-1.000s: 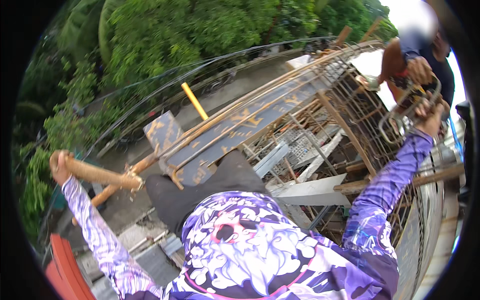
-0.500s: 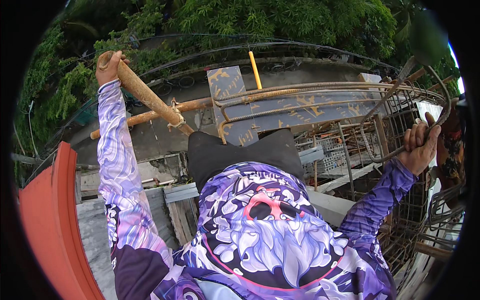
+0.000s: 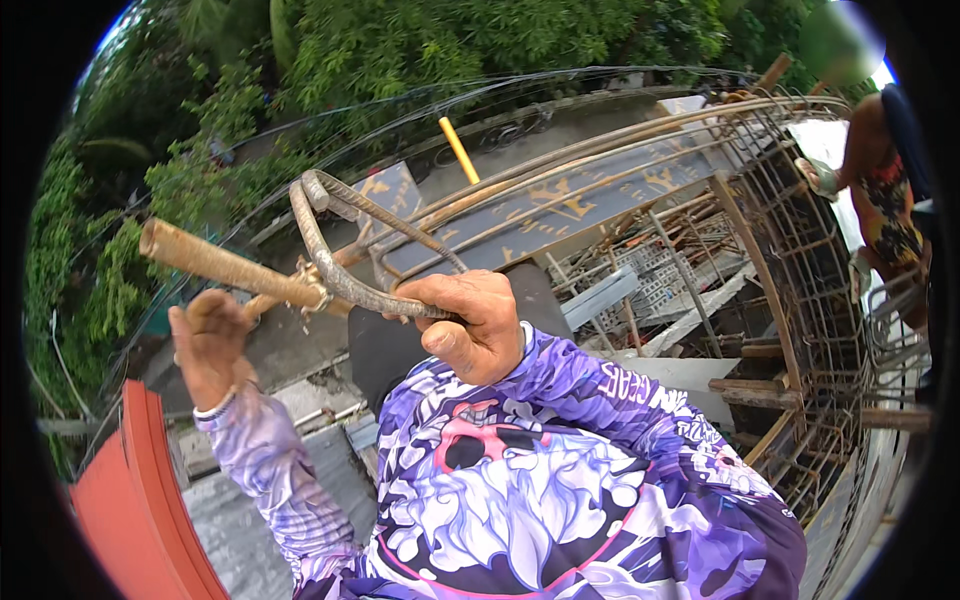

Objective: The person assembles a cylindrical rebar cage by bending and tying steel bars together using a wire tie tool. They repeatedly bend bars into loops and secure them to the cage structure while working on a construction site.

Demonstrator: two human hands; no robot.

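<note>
Gripping a bent rebar stirrup (image 3: 345,235), right hand (image 3: 470,325) beside left hand (image 3: 210,345).

The right hand (image 3: 468,335) grips a bent rebar stirrup (image 3: 345,250) at centre, its loop arching toward 11 o'clock over a rusty pipe (image 3: 225,265) beside the left hand (image 3: 212,345), with a rebar cage (image 3: 800,300) at 3 o'clock.
</note>
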